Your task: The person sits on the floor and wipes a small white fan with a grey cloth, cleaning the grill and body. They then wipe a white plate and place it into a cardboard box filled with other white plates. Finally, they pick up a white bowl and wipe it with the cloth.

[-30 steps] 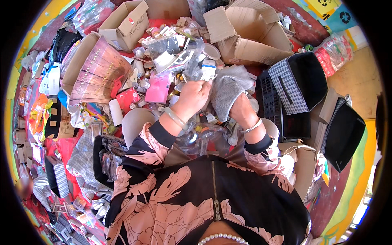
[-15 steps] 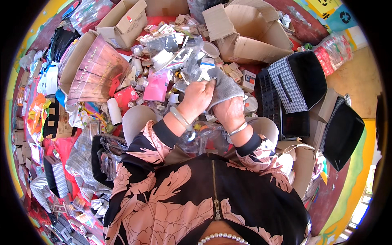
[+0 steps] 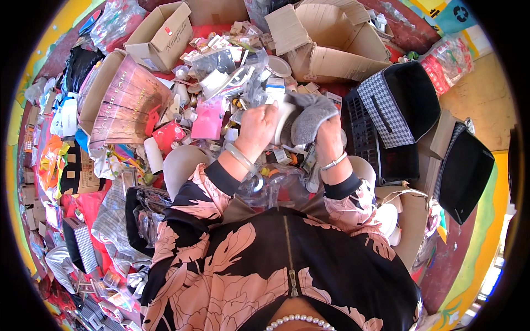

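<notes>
A grey fluffy cloth (image 3: 310,122) is held up between my two hands, above the heap and my knees. My right hand (image 3: 329,138) is closed on the cloth's right side. My left hand (image 3: 258,126) is closed at the edge of a white-rimmed round object (image 3: 284,120) with a dark ribbed side, half covered by the cloth; its kind I cannot make out. Just beyond my hands lies a small white and blue box (image 3: 275,88). A pink flat package (image 3: 207,118) rests left of my left hand.
Open cardboard boxes (image 3: 331,52) stand at the back. Black bins with houndstooth sides (image 3: 383,113) and a dark plastic crate (image 3: 359,138) are on the right. A pleated printed carton (image 3: 130,105) and a white roll (image 3: 153,155) lie on the left. Small boxes and plastic bags fill the middle.
My hands have moved apart, the right one to the right and the left one slightly left. The white-rimmed object now shows beside the cloth, which has folded over toward my right hand.
</notes>
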A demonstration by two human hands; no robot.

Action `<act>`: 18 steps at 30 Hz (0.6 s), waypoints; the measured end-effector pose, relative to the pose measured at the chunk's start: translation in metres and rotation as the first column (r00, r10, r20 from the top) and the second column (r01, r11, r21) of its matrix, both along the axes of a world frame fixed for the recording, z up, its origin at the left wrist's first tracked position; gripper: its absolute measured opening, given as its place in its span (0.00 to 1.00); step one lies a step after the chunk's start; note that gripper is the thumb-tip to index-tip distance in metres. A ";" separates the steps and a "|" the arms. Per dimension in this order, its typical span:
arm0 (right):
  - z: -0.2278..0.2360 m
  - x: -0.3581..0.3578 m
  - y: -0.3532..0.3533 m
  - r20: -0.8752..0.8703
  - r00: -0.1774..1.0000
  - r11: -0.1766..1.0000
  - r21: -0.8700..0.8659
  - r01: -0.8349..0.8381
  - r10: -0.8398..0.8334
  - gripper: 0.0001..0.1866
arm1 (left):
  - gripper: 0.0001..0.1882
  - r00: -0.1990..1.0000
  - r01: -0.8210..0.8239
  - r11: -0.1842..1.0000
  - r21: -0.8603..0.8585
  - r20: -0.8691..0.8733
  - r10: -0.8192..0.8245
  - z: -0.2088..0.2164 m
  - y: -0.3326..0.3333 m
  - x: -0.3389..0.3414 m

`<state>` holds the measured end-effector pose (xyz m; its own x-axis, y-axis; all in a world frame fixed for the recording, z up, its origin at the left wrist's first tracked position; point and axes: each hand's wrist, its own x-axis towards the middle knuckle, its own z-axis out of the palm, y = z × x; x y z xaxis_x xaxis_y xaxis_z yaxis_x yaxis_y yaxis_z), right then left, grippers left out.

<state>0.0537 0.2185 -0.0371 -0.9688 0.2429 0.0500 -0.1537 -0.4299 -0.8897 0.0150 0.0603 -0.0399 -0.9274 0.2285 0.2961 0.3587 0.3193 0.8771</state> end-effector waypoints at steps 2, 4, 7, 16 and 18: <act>-0.017 0.003 0.008 -0.240 0.969 0.930 -0.365 -0.043 -0.049 0.17 | 0.19 0.995 -0.067 0.994 0.091 0.076 0.060 0.001 -0.001 -0.007; -0.023 0.018 0.015 -0.217 0.964 0.866 0.440 0.236 -0.153 0.21 | 0.20 0.986 -0.119 0.985 0.125 0.133 0.102 0.004 -0.003 -0.012; -0.025 0.022 0.029 -0.294 0.950 0.572 0.764 0.298 -0.101 0.22 | 0.21 0.963 -0.180 0.972 0.151 0.227 0.143 0.007 -0.007 -0.016; 0.015 0.007 -0.021 -0.068 0.997 -0.123 0.990 0.064 -0.024 0.22 | 0.18 0.995 -0.070 0.997 0.032 0.078 0.067 0.003 0.008 -0.002; 0.019 0.010 -0.039 -0.183 0.983 -0.247 0.952 0.182 0.017 0.20 | 0.18 0.989 -0.101 0.988 0.114 0.118 0.088 -0.003 0.009 -0.001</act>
<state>0.0633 0.1797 -0.0182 -0.9095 -0.1252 0.3965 -0.2035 0.9656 -0.1620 0.0139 0.0689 -0.0431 -0.9720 0.1076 0.2089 0.2291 0.2378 0.9439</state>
